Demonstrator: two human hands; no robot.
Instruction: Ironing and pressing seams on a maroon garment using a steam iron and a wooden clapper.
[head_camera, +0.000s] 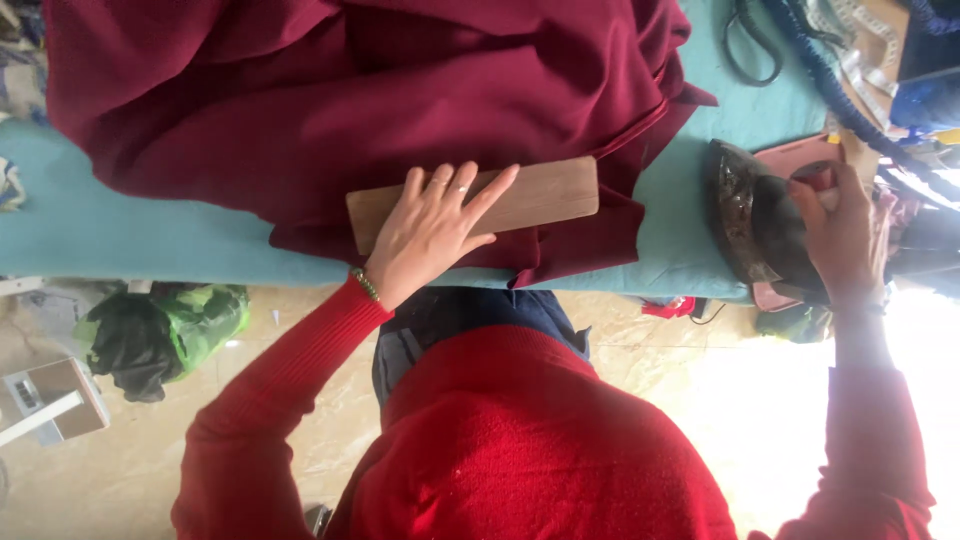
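wooden block (520, 200): flat, tan, on maroon fabric (350, 90) | left hand (430, 235): spread flat on it | right hand (840, 235): gripping dark iron (755, 220) | teal board (120, 235), tiled floor (120, 470)

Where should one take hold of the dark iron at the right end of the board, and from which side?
Probably by the handle on the iron, from the side away from the soleplate. The iron stands on end on the teal board, and the right hand grips it there already.

This looks like a tailoring workshop. A padded teal ironing table (120, 235) carries heaped maroon woollen cloth (330, 90), a heavy dark pressing iron (750, 215), black-handled scissors (752, 45) and a coiled measuring tape (868, 50).
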